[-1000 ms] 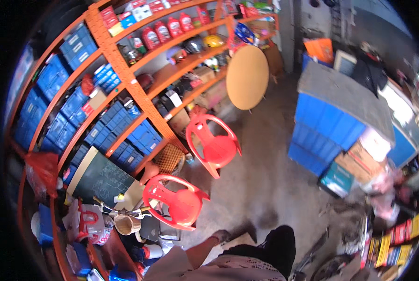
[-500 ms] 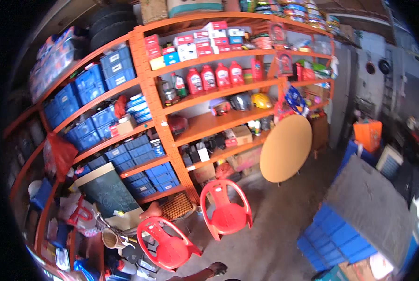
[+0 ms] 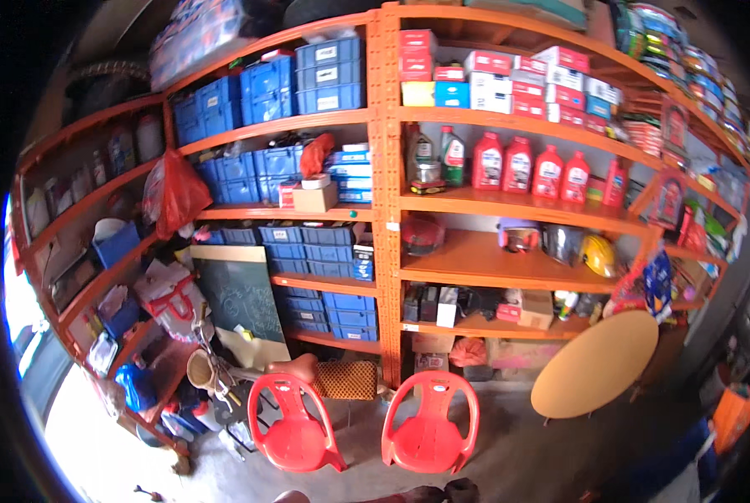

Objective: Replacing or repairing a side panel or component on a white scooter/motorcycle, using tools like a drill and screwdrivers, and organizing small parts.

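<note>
Neither of my hands can be made out. At the bottom edge a brownish limb with a dark end (image 3: 454,491) shows only in part; I cannot tell whether it is an arm or a leg. Just beyond it stand two red plastic armchairs, the left chair (image 3: 291,440) and the right chair (image 3: 429,429), side by side on the grey floor. Behind the left one sits a seat with a checkered brown cover (image 3: 347,381). A green chalkboard (image 3: 236,289) with faint markings leans against the shelves.
Orange shelving (image 3: 383,184) spans the back and left. It carries blue bins (image 3: 329,77), red bottles (image 3: 518,163), small boxes (image 3: 490,92) and a yellow helmet (image 3: 599,255). A red bag (image 3: 176,194) hangs at left. An oval tabletop (image 3: 597,365) leans at right.
My view has swung left and tilted, so shelves and chairs sit differently in the picture. The grey-topped blue stack at right has mostly left view; bright light shows at lower left.
</note>
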`<state>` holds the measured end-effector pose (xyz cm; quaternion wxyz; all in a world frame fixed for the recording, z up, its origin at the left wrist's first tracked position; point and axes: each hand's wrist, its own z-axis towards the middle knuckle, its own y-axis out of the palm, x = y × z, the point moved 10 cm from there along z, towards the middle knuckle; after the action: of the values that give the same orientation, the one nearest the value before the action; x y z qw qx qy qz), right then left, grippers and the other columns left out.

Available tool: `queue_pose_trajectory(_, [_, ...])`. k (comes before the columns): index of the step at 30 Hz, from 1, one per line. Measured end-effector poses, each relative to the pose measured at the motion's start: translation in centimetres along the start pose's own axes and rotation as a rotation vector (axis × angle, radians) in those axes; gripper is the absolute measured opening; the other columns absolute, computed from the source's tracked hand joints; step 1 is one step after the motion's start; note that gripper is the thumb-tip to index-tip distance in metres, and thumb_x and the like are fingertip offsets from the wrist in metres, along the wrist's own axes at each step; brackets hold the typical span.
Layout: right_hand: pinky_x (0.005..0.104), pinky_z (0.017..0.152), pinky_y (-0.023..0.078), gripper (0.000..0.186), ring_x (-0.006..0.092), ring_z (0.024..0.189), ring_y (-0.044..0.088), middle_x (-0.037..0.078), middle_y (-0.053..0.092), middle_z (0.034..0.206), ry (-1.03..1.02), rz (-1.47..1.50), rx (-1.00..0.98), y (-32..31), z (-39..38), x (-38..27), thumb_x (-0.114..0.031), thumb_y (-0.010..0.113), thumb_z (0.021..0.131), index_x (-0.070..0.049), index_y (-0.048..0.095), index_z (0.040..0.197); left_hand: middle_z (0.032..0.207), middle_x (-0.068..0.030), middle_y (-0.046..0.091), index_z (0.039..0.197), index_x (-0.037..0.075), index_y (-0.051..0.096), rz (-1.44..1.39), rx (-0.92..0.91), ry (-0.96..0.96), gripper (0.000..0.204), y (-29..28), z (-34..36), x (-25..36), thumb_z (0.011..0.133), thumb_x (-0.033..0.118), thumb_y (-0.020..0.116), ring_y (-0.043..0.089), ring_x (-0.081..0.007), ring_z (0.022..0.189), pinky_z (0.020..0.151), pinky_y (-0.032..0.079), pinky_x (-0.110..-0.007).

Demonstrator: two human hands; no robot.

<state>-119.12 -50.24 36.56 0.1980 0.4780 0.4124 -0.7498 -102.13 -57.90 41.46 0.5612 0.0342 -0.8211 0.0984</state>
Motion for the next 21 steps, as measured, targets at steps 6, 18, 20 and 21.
queue_pose_trajectory(6, [0.0309,0.062,0.051,0.013,0.0162,0.075,0.060,0.003,0.063,0.079,0.155,0.067,-0.471,9.0,9.0,5.7,-0.020,0.060,0.089,-0.010,0.065,0.084,0.133,-0.0168,0.053,0.135,0.014,0.051,-0.334,0.234,-0.081,0.050,-6.7,3.7,0.2,0.092,0.039,0.053,0.054,-0.0350,0.118,0.096,0.044,-0.052])
queue_pose_trajectory(18, [0.0299,0.048,0.041,0.025,0.0112,0.050,0.051,-0.004,0.051,0.056,0.202,0.183,-0.618,5.6,39.5,-10.7,-0.031,0.067,0.084,-0.010,0.064,0.071,0.133,-0.0190,0.053,0.135,0.013,0.050,-0.914,0.555,-0.068,0.051,-18.0,10.8,-0.5,0.096,0.045,0.043,0.052,-0.0435,0.117,0.092,0.044,-0.063])
queue_pose_trajectory(20, [0.0274,0.048,0.039,0.032,0.0082,0.052,0.050,-0.004,0.051,0.057,-0.480,-0.003,-0.269,0.7,49.4,-16.8,-0.031,0.062,0.091,-0.009,0.060,0.069,0.139,-0.0214,0.046,0.146,0.017,0.033,-0.784,0.468,0.061,0.068,-21.1,13.8,-1.2,0.093,0.056,0.045,0.038,-0.0442,0.132,0.106,0.027,-0.068])
queue_pose_trajectory(21, [0.0309,0.066,0.046,0.036,0.0105,0.073,0.057,0.003,0.062,0.071,0.017,0.157,-0.548,1.3,52.0,-20.8,-0.034,0.055,0.092,-0.002,0.064,0.081,0.137,-0.0211,0.047,0.145,0.016,0.033,-0.805,0.509,0.075,0.067,-22.2,13.5,-2.7,0.093,0.055,0.045,0.039,-0.0434,0.130,0.105,0.027,-0.067])
